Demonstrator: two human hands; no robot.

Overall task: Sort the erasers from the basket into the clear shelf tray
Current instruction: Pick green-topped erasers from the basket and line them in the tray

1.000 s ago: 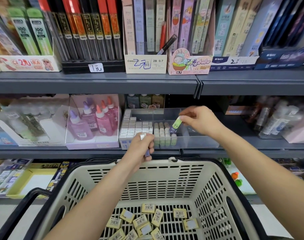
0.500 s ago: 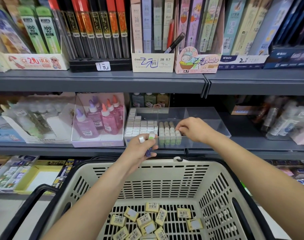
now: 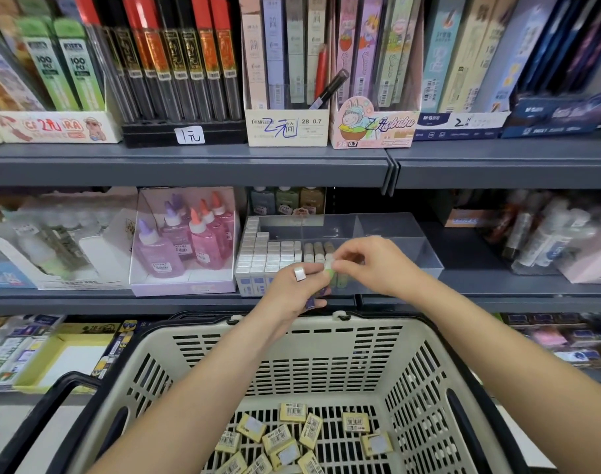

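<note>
Left hand and right hand clamp erasers by the part-filled tray; basket holds more.

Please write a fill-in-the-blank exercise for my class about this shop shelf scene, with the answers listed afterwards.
1. The loose erasers on the floor of the basket have ______ wrappers.
2. The left hand and right hand together pinch a small eraser coloured ______.
3. The pink glue bottles stand to the ______ of the clear tray.
Answers: yellow; green; left.
</note>
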